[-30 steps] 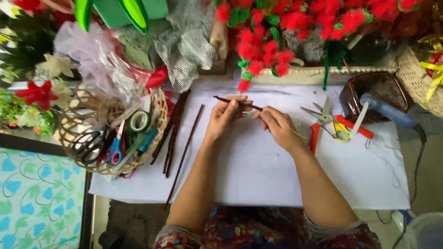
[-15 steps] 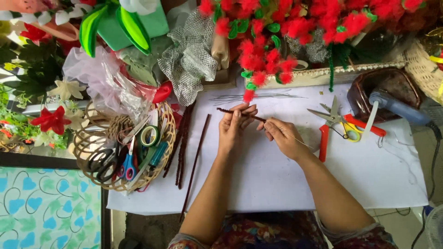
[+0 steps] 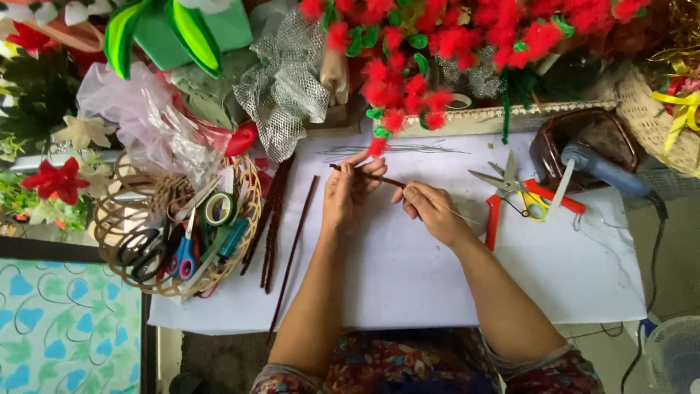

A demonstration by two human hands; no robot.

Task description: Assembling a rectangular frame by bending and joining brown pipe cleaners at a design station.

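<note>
Stem (image 3: 364, 174), lying slantwise near the desk's (image 3: 408, 284) far edge, is pinched by left hand (image 3: 348, 191) and right hand (image 3: 432, 211).

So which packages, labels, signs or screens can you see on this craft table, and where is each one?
No label, sign or screen shows.
Clear plastic wrap: far left behind the basket, crumpled, pinkish.
Wicker basket: left of the left hand, round, tan, holding scissors and tape.
Dark brown container: beyond the right hand, rounded, glossy.
</note>
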